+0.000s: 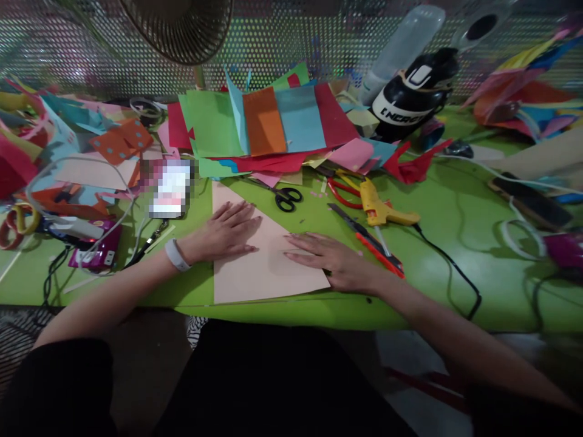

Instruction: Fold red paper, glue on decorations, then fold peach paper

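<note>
A pale pink sheet of paper (264, 273) lies on the green table in front of me, its upper right side a slanted edge, so it looks folded into a triangle. My left hand (225, 230) rests flat on its left part, fingers stretched out. Near the slanted edge, my right hand (332, 261) presses on the paper's right corner with fingers extended. Black-handled scissors (286, 199) lie just beyond the paper. To the right of it are a red utility knife (371, 243) and a yellow glue gun (380, 206).
Coloured paper sheets (218, 124) pile up at the back under a fan (182, 24). A black bottle (410, 100) stands behind on the right. A lit phone (169, 191) and a purple power strip (98, 246) lie on the left. Cables run along both sides.
</note>
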The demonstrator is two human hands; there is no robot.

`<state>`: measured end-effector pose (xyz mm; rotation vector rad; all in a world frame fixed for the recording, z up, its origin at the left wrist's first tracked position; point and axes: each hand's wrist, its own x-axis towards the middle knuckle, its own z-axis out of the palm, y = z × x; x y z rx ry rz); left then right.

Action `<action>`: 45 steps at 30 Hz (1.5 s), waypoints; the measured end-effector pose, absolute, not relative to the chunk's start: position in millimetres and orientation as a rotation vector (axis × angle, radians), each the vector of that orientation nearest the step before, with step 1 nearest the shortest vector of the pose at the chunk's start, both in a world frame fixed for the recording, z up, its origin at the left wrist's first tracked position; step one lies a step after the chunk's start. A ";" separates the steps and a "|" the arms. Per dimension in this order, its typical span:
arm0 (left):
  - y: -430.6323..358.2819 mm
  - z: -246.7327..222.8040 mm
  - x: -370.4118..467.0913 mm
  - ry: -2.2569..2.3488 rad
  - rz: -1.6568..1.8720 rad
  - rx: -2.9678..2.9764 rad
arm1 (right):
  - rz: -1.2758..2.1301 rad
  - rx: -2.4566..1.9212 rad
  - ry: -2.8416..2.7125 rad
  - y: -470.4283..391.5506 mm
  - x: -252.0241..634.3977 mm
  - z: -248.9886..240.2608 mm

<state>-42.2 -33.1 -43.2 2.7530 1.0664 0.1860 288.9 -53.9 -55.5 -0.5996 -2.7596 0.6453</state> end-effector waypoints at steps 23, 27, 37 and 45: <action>-65.9 -22.7 -90.4 1.011 0.541 2.240 | 1.253 -1.418 -1.884 -63.5 264.2 -41.3; -66.9 -23.9 -85.4 0.999 0.612 2.304 | 1.208 -0.962 -2.197 -60.1 269.0 -44.4; -71.8 41.6 -84.5 0.929 1.182 2.295 | 1.679 -0.518 -2.357 -54.5 250.2 -15.8; -65.7 98.2 -49.3 0.612 0.991 2.678 | 2.089 -0.195 -2.099 -58.2 204.2 -12.3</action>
